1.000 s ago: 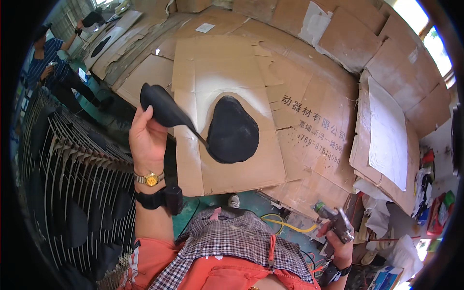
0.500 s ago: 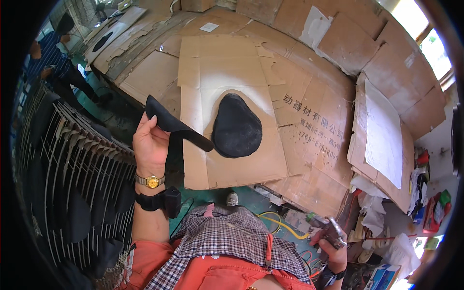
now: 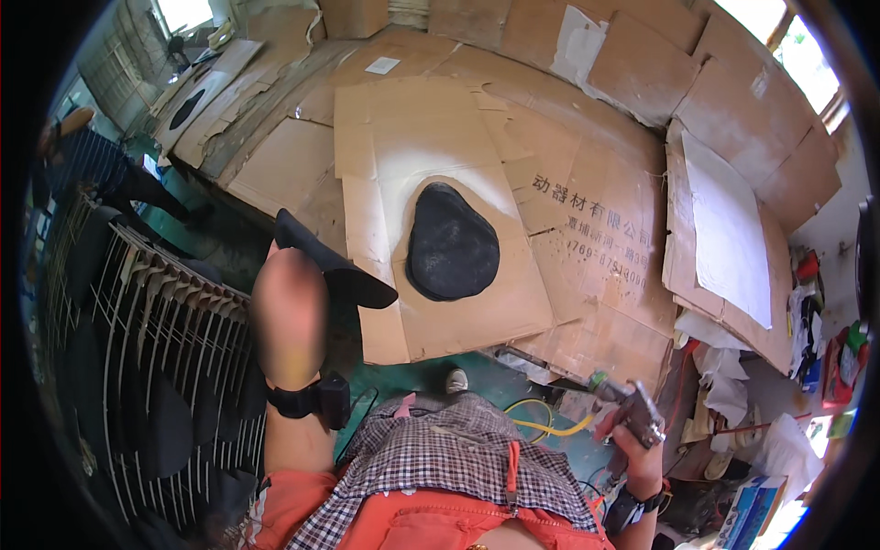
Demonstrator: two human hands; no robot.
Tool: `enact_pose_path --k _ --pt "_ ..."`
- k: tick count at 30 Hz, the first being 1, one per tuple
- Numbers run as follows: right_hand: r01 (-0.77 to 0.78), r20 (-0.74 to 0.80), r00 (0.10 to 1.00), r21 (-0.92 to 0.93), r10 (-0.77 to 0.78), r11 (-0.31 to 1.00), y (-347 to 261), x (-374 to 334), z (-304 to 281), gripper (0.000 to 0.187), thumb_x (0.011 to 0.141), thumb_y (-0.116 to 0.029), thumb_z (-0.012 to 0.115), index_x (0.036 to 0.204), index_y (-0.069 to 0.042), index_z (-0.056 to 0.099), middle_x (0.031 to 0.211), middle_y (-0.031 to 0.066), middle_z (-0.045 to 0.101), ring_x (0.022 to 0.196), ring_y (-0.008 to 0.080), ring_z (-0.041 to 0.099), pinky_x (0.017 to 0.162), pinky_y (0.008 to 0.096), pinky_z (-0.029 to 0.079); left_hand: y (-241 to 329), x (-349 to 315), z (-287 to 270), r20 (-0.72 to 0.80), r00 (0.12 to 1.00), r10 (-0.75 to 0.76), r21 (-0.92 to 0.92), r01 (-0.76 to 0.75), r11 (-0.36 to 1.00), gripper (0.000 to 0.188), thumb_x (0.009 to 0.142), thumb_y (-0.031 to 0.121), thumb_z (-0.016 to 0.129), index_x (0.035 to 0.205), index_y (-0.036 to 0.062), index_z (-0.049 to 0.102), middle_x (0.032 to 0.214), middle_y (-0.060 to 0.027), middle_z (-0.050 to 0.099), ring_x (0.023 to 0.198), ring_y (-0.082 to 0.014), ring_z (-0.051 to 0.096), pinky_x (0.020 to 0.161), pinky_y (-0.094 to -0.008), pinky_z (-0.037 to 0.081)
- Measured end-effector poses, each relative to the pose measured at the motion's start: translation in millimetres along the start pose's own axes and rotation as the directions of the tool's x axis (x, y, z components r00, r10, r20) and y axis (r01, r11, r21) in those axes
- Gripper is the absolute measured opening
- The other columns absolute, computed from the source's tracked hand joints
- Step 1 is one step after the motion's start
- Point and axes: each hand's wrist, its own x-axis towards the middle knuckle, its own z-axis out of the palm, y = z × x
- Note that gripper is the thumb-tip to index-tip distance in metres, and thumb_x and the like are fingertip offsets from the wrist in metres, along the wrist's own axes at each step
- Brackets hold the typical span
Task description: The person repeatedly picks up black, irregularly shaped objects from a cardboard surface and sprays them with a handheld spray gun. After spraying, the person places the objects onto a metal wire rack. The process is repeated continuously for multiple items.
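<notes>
My left hand (image 3: pixel 287 312), partly smeared in the picture, grips a thin black bent pad (image 3: pixel 337 273) left of the cardboard. A metal spray gun (image 3: pixel 641 420) is held in my right hand (image 3: pixel 631 449), low on the right beyond the table's front edge. On a flat cardboard sheet (image 3: pixel 385 137) lies a dark, rounded, pear-shaped pad (image 3: pixel 454 243), or a low pile of them. Whitish overspray surrounds that pad. The held pad stays apart from the one lying down.
A wire rack (image 3: pixel 183 394) hung with black pads stands close at my left. Yellow hose (image 3: pixel 550 427) runs below the table edge. Cardboard leans along the back, with a white sheet (image 3: pixel 729 229) at right. Another person (image 3: pixel 101 170) stands far left.
My left hand has dropped slightly, and the pad in it has turned so its hanging end shows wider. The spray gun stays in my right hand. The view has shifted a little.
</notes>
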Motion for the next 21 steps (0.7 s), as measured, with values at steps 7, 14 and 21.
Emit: enact_pose_path --k 7,14,21 --pt "0.037 0.075 0.996 0.05 -0.04 0.998 7 16 5 0.052 0.079 -0.012 0.068 0.125 0.004 0.051 0.083 0.0106 0.065 0.076 0.0184 0.063 0.072 0.0311 0.049 4 1 7 0.078 0.996 0.035 0.028 -0.037 0.999 0.038 0.092 0.001 0.04 0.129 0.0001 0.049 0.123 -0.0104 0.059 0.111 -0.0216 0.058 0.097 -0.0363 0.046" --pt "0.008 -0.07 0.998 0.037 -0.005 0.999 10 9 -24 0.048 0.078 -0.01 0.068 0.122 0.003 0.052 0.083 0.0112 0.064 0.075 0.0193 0.063 0.07 0.032 0.05 21 -7 26 0.174 0.982 0.07 0.025 -0.075 0.997 0.042 0.093 0.001 0.04 0.135 -0.0033 0.043 0.13 -0.0139 0.056 0.118 -0.0249 0.055 0.101 -0.0381 0.044" --pt "0.006 -0.045 0.999 0.076 -0.003 0.997 14 27 -30 0.045 0.076 -0.014 0.07 0.115 0.003 0.055 0.081 0.0116 0.065 0.073 0.0185 0.063 0.069 0.0326 0.05 29 -10 75 0.149 0.977 0.151 0.075 -0.163 0.984 0.041 0.092 0.0 0.04 0.132 -0.004 0.044 0.127 -0.0132 0.057 0.116 -0.0232 0.056 0.099 -0.0375 0.045"
